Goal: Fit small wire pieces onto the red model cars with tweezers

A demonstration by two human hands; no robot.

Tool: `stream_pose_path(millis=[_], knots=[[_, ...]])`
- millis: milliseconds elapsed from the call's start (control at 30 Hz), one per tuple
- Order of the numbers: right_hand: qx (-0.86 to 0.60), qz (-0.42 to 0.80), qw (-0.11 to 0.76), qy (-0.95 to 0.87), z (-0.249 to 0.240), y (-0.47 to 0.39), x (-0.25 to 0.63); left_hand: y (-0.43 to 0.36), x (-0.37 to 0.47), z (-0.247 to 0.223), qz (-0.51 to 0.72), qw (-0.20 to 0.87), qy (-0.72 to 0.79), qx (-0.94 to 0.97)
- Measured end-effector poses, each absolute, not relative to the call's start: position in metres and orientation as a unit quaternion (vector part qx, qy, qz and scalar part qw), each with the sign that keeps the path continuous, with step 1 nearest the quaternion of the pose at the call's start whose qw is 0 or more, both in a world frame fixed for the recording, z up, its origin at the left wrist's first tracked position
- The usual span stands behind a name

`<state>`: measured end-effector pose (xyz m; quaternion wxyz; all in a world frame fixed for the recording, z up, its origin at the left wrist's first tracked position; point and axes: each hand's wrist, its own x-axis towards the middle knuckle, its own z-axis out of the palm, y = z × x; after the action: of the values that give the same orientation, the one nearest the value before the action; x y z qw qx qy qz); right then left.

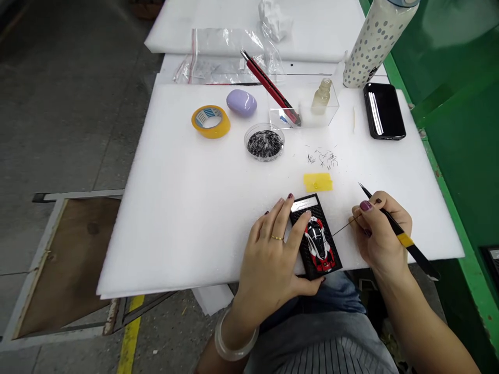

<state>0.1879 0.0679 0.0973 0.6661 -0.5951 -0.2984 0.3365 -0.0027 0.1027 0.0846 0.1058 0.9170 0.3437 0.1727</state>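
My left hand (273,249) lies over the left side of a black base (307,259), its fingers and thumb gripping the edges. A small red, white and black model car (320,244) is on that base. To the right, my right hand (380,228) is closed on black tweezers (419,254) with a yellow band, their tips pointing up and away. The same hand pinches a thin dark needle-like tool (343,227), whose far end reaches the car's right side. A yellow tape piece (318,182) lies just beyond the base.
Beyond are scattered black slivers (323,157), a round dish of slivers (265,144), yellow tape roll (211,122), purple case (241,103), clear box (304,118) with small bottle (322,96) and red-black tool (271,85), black device (384,111), dotted bottle (378,44) and plastic bag (230,54).
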Motion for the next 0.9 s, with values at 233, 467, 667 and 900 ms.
stream_pose_path(millis=[233,467,667,900], knots=[[-0.584,0.35,0.678,-0.277,0.099,0.067,0.189,0.102,-0.003,0.085,0.163,0.108,0.347,0.917],[-0.604,0.005,0.64,-0.475,0.15,0.121,0.235,0.104,-0.002,0.081,0.156,0.054,0.305,0.938],[-0.605,-0.095,0.524,-0.592,0.183,0.214,0.256,0.106,-0.002,0.077,0.175,0.043,0.304,0.935],[-0.621,0.038,0.487,-0.613,0.162,0.232,0.271,0.106,-0.005,0.084,0.179,0.116,0.299,0.93]])
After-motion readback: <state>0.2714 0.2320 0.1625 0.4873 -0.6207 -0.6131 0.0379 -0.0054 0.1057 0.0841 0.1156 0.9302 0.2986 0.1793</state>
